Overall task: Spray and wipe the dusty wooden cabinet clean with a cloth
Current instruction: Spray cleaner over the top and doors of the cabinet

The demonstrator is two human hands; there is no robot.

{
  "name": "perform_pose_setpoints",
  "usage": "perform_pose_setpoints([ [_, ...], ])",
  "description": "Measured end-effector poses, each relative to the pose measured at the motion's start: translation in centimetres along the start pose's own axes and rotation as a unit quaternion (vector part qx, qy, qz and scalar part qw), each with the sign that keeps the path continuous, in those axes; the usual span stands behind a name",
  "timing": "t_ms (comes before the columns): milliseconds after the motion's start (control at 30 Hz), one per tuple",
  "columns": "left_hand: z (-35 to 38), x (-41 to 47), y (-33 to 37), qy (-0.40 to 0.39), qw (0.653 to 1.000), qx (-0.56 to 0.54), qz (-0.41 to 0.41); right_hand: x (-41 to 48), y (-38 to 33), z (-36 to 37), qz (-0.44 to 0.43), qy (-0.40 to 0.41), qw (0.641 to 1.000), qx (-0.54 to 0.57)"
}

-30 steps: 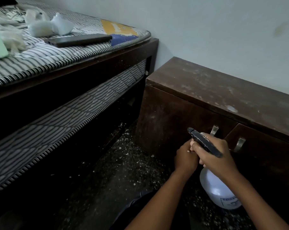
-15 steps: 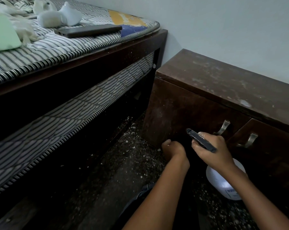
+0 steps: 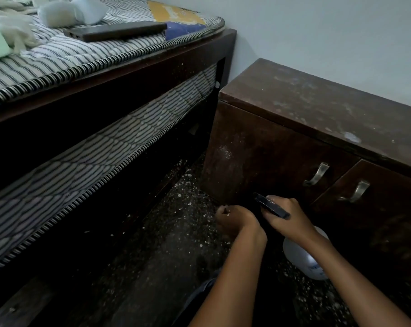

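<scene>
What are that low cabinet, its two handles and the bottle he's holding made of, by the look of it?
The cabinet looks like dark brown wood or wood veneer, its dull top blotched with pale dust. Its handles look like brushed metal: grey, curved, with a faint sheen. The bottle seems to be translucent white plastic with a dark plastic spray head, gripped by the right hand.

The bed (image 3: 105, 74) stands at left, the cabinet (image 3: 317, 119) at right against the far wall (image 3: 317, 31). A phone (image 3: 116, 31) lies on the mattress. Near the cabinet's front, both hands (image 3: 237, 220) (image 3: 287, 218) sit over the floor (image 3: 164, 244), with the spray bottle (image 3: 303, 258) under the right one.
</scene>
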State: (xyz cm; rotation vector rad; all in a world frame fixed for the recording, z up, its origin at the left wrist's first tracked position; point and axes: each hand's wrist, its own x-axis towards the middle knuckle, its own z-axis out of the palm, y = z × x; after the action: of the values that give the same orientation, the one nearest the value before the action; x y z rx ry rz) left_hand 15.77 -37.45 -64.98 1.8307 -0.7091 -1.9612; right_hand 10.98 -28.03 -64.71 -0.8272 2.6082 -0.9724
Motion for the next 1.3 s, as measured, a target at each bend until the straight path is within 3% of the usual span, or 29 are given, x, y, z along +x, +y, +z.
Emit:
perform_pose_setpoints([
  [200,-0.4,0.2,0.4,0.023,0.998,-0.033,0.049,-0.4,0.6,0.3,0.017,0.019,0.999,-0.03],
  [400,0.2,-0.2,0.5,0.015,0.998,-0.045,0.039,-1.8,1.4,-1.6,0.03,0.002,0.999,-0.034],
  [600,0.4,-1.4,0.0,-0.013,0.998,-0.058,0.019,-4.8,4.2,-3.7,0.101,-0.009,0.994,-0.043],
  [767,0.7,-2.6,-1.0,-0.04,0.998,-0.044,0.005,-6.8,6.0,-4.2,0.135,0.034,0.989,-0.056],
  [933,1.4,-3.4,-1.1,-0.102,0.994,-0.035,0.012,-7.6,5.3,-6.1,0.165,0.105,0.979,0.06],
  [1100,2.8,-4.0,-0.3,-0.215,0.976,0.035,-0.004,-7.5,3.1,-8.6,0.098,0.194,0.956,0.195],
  [1300,2.8,-4.2,-1.0,-0.263,0.963,0.052,-0.015,-6.4,2.0,-9.2,0.093,0.228,0.943,0.223],
])
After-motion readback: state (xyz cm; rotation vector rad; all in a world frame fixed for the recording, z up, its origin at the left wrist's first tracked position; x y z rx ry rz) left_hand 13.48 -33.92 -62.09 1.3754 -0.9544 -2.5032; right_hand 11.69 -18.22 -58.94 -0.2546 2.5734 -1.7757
